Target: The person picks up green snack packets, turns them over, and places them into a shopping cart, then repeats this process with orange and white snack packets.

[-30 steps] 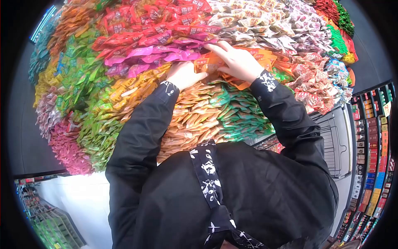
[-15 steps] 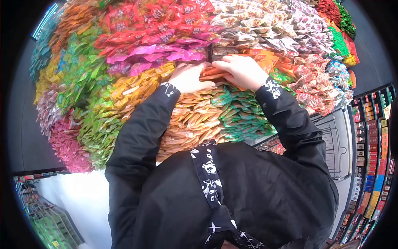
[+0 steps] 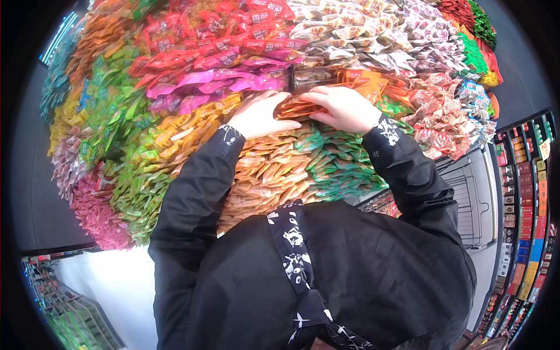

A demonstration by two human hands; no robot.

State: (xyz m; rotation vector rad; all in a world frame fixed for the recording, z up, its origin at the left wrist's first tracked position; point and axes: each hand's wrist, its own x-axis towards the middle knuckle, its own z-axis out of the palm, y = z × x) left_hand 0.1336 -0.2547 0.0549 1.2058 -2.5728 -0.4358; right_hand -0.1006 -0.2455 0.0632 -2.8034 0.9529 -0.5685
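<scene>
Between my two hands is a small stack of orange snack packets [image 3: 298, 108], lying at the middle of a large packet display. My left hand [image 3: 263, 115] is curled against the stack's left end, thumb along its near side. My right hand [image 3: 344, 108] grips the right end, fingers over the top and thumb below. More orange packets [image 3: 373, 81] stand just beyond my right hand. Peach-coloured packets [image 3: 268, 169] and green packets [image 3: 347, 160] lie in rows on the near side. Pink packets [image 3: 216, 81] are beyond my left hand.
A dark divider [image 3: 291, 79] stands upright among the packets behind my hands. Red packets [image 3: 216, 29] and white packets [image 3: 356, 29] fill the far side. At right are a wire rack [image 3: 466, 198] and shelves of boxed goods [image 3: 525, 221]. Green-stocked shelving [image 3: 81, 321] is at lower left.
My right hand has shifted slightly right and down, and its fingers lie flatter over the packets. My left hand stays at the stack's left end, moved slightly. The view has shifted a little.
</scene>
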